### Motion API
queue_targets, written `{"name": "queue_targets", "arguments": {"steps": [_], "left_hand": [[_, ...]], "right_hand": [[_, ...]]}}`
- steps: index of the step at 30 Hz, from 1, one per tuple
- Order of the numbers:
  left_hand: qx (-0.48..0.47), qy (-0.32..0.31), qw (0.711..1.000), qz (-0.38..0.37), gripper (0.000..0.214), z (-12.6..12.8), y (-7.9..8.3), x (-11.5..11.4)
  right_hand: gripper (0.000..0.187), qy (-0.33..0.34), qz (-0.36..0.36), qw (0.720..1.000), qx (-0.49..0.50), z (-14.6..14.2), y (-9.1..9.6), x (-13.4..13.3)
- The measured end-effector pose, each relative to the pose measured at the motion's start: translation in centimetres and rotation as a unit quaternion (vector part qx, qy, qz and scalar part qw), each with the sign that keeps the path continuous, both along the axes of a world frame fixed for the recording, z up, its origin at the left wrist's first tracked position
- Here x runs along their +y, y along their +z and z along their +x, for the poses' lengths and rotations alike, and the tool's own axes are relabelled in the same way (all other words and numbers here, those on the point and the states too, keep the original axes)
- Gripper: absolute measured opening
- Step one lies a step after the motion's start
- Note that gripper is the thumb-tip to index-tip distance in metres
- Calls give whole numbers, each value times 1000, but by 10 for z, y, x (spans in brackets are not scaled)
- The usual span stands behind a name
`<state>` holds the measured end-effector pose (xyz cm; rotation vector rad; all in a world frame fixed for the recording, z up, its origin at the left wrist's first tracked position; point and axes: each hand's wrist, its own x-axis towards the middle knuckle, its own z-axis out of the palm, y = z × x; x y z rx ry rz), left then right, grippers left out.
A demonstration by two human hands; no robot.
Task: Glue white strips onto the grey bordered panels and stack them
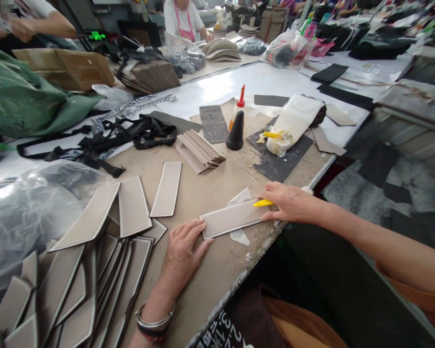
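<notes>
A long beige panel (232, 220) with a pale edge lies flat at the table's near edge. My left hand (184, 249) holds its left end, fingertips on the upper corner and thumb by the lower edge. Over the panel's right end, my right hand (290, 203) is closed on a yellow tool (263, 203), whose pointed end lies over the panel. The fingers hide the rest of that tool, so its kind is unclear. White scraps (240, 237) of thin material stick out from under the panel.
Loose beige panels (134, 205) and a heap (108, 290) lie left. Ahead stand a stack of strips (201, 150), a black cone (235, 131), a red-tipped bottle (241, 99) and a glue-smeared white container (293, 123). Black straps (130, 133) lie farther left. Co-workers sit behind.
</notes>
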<state>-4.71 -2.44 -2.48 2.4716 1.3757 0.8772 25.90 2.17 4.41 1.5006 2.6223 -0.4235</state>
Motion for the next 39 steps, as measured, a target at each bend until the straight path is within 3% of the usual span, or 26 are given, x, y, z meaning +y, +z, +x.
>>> {"name": "queue_targets", "arguments": {"steps": [9,20,27,33,39], "left_hand": [[8,-6,1000,18,25,-1,-1,1],[21,-7,1000,16,29,0,1,0],[34,-4,999,8,29,0,2,0],[87,-13,996,20,30,6,8,-3],[174,-35,983,46,39,31,22,-6]], "right_hand": [[41,-14,8,997,82,11,-19,-3],[39,49,127,990,48,12,-30,-15],[39,59,138,987,52,13,-33,-17],[34,71,159,984,33,11,-31,-19],[32,73,165,983,31,10,-34,-19]]}}
